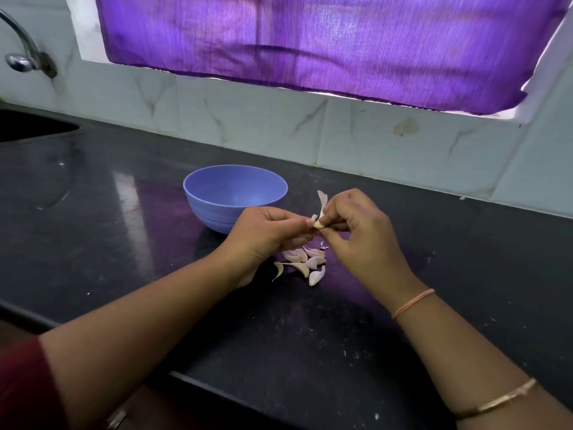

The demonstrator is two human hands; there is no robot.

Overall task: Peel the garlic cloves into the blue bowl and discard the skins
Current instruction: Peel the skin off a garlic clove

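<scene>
Pinching one garlic clove (318,225) between both hands at the centre of the frame, I hold one end firmly in the curled thumb and forefinger of my left hand (266,234). My right hand (356,231) nips a strip of skin (322,201) that stands up from the clove toward the top of the frame.

To do this well, I judge I should draw the strip along the length of the clove rather than across it, so it comes off in one piece. The left hand should grip only hard enough to stop the clove turning, since a squeeze would bruise it. Whatever skin clings on needs a nail slid under its edge.

The blue bowl (198,197) stands just above and left of my hands, and I see no clove in the part of its inside that shows. I should let the skin fall short of it, onto the heap of cloves and skins (305,262) lying just below my hands. I cannot sort every piece there into clove or husk.

The counter (124,243) is dark polished stone, speckled with pale crumbs and catching a violet sheen. A sink (31,125) and a steel tap (21,57) sit at the upper left. Veined pale tiles (248,125) back the counter, and a purple curtain (310,41) covers the window across the top.
</scene>
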